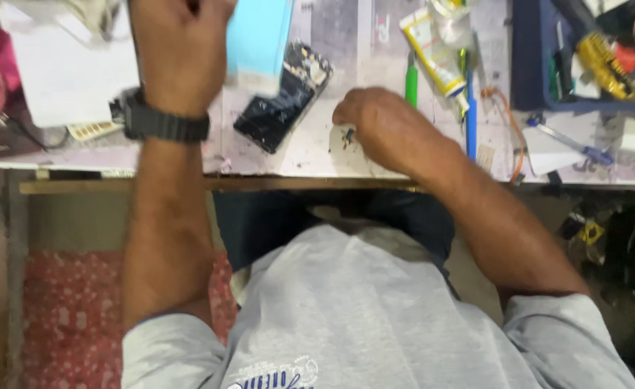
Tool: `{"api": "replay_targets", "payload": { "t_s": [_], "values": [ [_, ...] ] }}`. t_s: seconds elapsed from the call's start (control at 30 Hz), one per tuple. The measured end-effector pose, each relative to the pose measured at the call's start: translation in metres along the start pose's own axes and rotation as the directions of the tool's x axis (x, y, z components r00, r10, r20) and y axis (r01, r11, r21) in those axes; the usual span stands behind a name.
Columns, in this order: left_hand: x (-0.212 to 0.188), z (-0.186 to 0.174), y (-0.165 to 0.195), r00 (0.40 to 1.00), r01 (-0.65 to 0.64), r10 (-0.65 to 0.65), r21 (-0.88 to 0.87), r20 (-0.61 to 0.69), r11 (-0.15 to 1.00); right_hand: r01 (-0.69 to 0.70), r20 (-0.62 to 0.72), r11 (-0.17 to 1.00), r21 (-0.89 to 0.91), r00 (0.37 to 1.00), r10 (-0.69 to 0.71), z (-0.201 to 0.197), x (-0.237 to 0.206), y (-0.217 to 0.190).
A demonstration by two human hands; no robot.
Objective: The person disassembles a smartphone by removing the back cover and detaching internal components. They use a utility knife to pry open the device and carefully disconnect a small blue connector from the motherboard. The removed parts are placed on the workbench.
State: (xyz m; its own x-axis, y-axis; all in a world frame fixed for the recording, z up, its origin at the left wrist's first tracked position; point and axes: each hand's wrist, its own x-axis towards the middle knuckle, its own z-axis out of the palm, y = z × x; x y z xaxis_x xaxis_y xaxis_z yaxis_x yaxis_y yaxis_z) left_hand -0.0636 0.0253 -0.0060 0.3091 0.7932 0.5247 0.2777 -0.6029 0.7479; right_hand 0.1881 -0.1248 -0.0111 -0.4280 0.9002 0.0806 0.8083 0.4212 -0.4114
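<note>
My left hand [180, 50] is raised near the top edge, with a black wristwatch [160, 122] on the wrist. It is closed, and a light blue flat object [260, 39] shows right beside it; the grip itself is blurred. My right hand [379, 122] rests on the worn workbench [310, 155], fingers curled over a tiny dark part [348, 135]. Between the hands lies an opened black phone [281, 97] with its insides showing.
A yellow-and-white tube [433, 50], a green tool [411, 83], a blue tool [471, 115] and an orange wire [512, 133] lie to the right. A blue tray [526, 65] holds several tools. White paper [65, 72] lies at the left. A pen [570, 142] is on paper.
</note>
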Motion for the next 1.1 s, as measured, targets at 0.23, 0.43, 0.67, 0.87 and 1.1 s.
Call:
{"api": "replay_targets", "payload": {
  "t_s": [0.23, 0.43, 0.67, 0.87, 1.1],
  "values": [
    [-0.059, -0.001, 0.027, 0.884, 0.405, -0.468, -0.526, 0.014, 0.748, 0.04, 0.06, 0.999, -0.029, 0.997, -0.039, -0.011, -0.001, -0.01],
    [-0.099, -0.001, 0.033, 0.831, 0.42, -0.549, -0.743, 0.085, 0.521, 0.047, 0.136, 0.999, -0.023, 0.99, -0.043, -0.024, -0.004, -0.015],
    [-0.096, 0.0, 0.043, 0.868, 0.347, -0.495, -0.762, 0.04, 0.547, 0.057, 0.192, 0.998, 0.017, 0.98, -0.059, -0.03, 0.0, -0.016],
    [-0.098, -0.001, 0.044, 0.881, 0.339, -0.471, -0.747, 0.039, 0.572, 0.126, 0.125, 0.992, -0.004, 0.984, -0.124, -0.034, -0.005, -0.009],
    [-0.107, 0.005, 0.035, 0.876, 0.347, -0.481, -0.745, 0.04, 0.57, 0.097, 0.091, 0.989, 0.108, 0.99, -0.107, -0.031, -0.018, -0.004]
  ]
}}
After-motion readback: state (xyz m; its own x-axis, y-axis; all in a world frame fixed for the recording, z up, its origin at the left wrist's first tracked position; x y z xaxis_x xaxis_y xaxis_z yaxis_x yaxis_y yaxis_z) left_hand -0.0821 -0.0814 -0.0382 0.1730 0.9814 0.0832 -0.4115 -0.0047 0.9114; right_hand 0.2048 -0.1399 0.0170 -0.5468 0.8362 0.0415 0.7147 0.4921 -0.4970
